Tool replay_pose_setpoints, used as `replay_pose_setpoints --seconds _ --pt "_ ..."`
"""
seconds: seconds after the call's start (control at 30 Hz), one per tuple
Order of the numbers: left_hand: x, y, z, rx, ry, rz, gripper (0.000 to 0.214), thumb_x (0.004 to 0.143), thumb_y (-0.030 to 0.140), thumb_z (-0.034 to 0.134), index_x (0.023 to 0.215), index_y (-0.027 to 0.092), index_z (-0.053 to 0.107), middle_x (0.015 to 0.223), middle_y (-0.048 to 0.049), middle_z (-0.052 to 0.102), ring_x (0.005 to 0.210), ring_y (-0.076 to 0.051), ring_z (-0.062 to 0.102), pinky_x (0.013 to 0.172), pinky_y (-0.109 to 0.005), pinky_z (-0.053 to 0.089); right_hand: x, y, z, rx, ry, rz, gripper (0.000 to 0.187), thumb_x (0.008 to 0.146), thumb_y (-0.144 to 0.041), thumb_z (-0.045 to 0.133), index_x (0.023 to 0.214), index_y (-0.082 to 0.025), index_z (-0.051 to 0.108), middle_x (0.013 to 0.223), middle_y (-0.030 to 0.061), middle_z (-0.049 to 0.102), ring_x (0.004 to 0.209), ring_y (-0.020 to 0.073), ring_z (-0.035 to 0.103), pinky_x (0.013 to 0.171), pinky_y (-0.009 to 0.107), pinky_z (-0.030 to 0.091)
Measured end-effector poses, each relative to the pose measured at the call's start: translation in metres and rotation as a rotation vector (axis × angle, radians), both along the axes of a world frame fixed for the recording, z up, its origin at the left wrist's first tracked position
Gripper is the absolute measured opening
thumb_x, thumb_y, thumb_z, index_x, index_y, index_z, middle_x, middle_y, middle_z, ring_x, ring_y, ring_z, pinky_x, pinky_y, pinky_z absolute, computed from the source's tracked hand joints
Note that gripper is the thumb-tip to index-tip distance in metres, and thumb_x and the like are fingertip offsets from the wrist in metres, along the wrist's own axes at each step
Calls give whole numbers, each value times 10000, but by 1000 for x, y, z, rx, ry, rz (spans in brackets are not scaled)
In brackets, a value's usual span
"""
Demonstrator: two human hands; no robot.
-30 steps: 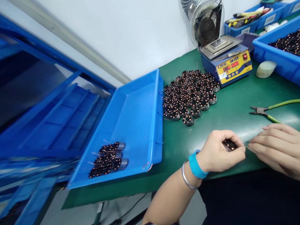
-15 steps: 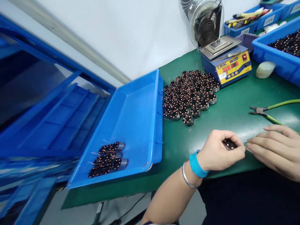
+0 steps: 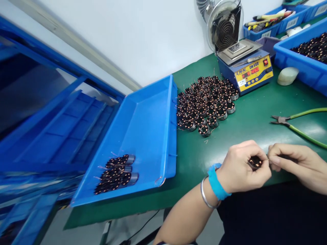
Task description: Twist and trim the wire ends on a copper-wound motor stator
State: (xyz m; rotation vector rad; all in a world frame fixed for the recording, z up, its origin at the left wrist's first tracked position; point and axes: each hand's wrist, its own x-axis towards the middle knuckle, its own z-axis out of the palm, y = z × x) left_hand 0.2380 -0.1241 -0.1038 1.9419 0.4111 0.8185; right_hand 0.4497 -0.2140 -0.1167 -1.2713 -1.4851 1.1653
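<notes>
My left hand (image 3: 244, 168), with a turquoise band and a silver bangle at its wrist, is closed around a small wound motor stator (image 3: 255, 162). The stator's black core and copper windings show between thumb and forefinger. Right beside it, my right hand (image 3: 293, 161) is closed in a pinch at the stator's edge, on what looks like a thin copper wire end, mostly covered by the fingertips. Beyond both hands, a pile of similar stators (image 3: 206, 98) stands on the green table mat (image 3: 242, 126). Green-handled cutting pliers (image 3: 282, 119) lie open behind my right hand.
A blue tray (image 3: 150, 112) at the left holds rows of stators (image 3: 117, 173). A solder pot (image 3: 252, 73) reading 426 stands at the back before a round fan (image 3: 226, 30). Another blue bin (image 3: 298, 64) of dark parts and a pale block (image 3: 288, 76) are at the right.
My right hand has gone from outstretched fingers to a pinch against the stator. My left hand has shifted slightly right and turned the stator more into view.
</notes>
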Motion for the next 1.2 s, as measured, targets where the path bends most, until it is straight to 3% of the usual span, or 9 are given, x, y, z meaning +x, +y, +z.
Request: replay_pose_setpoints --seconds 0.2,0.37,0.47,0.57,0.7,0.83,0.9,1.03,1.2 --pt "-1 0 -1 62 40 15 160 786 140 782 789 231 651 802 -33 733 693 -166 678 683 -292 563 7 3 -3 -11 150 -146 777 1070 -860 674 629 -235 539 561 11 521 536 185 574 520 302 537" --pt "-1 2 15 -238 50 10 140 799 148 800 750 199 680 782 -32 713 682 -153 652 652 -274 535 22 -1 -5 689 -458 -132 73 1149 -248 739 1122 -277 801 957 30 810 797 190 752 774 325 602" --pt "0 3 20 -386 103 4 194 766 173 865 721 191 677 777 -26 697 682 -143 621 643 -268 520 26 6 -6 932 -677 45 277 1108 -112 715 1302 -296 789 1074 8 847 892 204 788 1058 439 587" --pt "1 4 20 -465 139 -4 246 744 184 925 713 184 682 767 -20 683 679 -134 597 630 -262 499 39 12 -1 982 -770 26 237 1106 -105 708 1237 -288 783 1033 -3 842 871 203 786 1111 478 533" --pt "1 5 18 -649 90 42 348 743 231 1006 832 193 672 766 8 678 662 -115 588 636 -251 512 48 8 9 832 -729 -246 116 1142 -178 713 1117 -289 736 1008 44 806 885 222 782 861 406 567" --pt "5 2 12 -885 -150 149 714 679 243 1006 1273 241 610 1066 -8 764 787 -143 692 758 -292 600 9 3 2 635 -401 -167 38 1156 -303 737 1192 -290 741 996 36 788 800 200 773 727 304 632" --pt "7 0 7 -939 -251 222 760 723 224 904 1398 253 557 1173 -24 760 876 -161 731 860 -326 625 -19 7 -8 632 -308 -216 207 1141 -373 777 1320 -270 764 1010 55 782 799 211 768 726 314 667" --pt "10 -5 -5 -845 -312 354 855 759 147 771 1561 255 494 1437 -96 744 1204 -234 768 1136 -413 605 -53 23 -29 585 -184 -329 334 1166 -410 762 1459 -249 759 1085 77 750 780 175 757 685 269 691" --pt "11 -4 -16 -723 -308 248 970 891 236 803 1772 250 398 1810 -195 578 1675 -350 588 1397 -530 476 -52 35 -45 486 -62 -323 347 1197 -471 715 1460 -246 718 1245 107 798 922 202 860 804 271 748"
